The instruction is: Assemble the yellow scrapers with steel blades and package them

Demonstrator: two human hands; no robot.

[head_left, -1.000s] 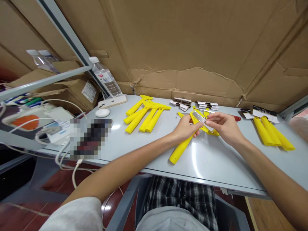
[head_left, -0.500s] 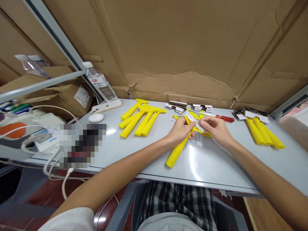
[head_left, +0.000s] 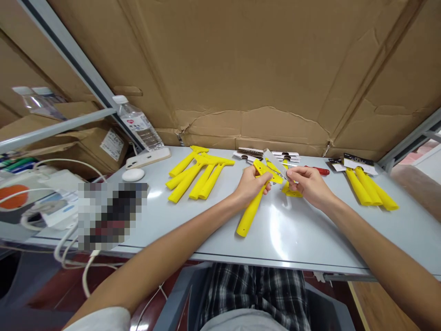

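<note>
My left hand [head_left: 252,184] is closed around a yellow scraper handle [head_left: 251,216], near its wide, holed head. The handle slants down toward the table's front edge. In a pinch, my right hand [head_left: 308,182] holds a flat silvery blade [head_left: 276,164] close above that head; whether the two touch I cannot tell. Behind my fingers lies another yellow scraper piece [head_left: 292,191], partly covered by my right hand. A screwdriver with a red grip [head_left: 319,170] lies just past my right hand. Black and white card sleeves [head_left: 250,152] rest behind my hands.
Several yellow handles [head_left: 201,177] lie in a group to the left. More yellow handles with black and white cards [head_left: 370,186] are on the right. A phone [head_left: 148,157], a white round case [head_left: 133,174] and a water bottle [head_left: 139,124] stand at the back left.
The blade has come up and away from the handle's head in my right hand, now standing more clearly apart. My left hand keeps its hold on the handle. The view has shifted slightly.
</note>
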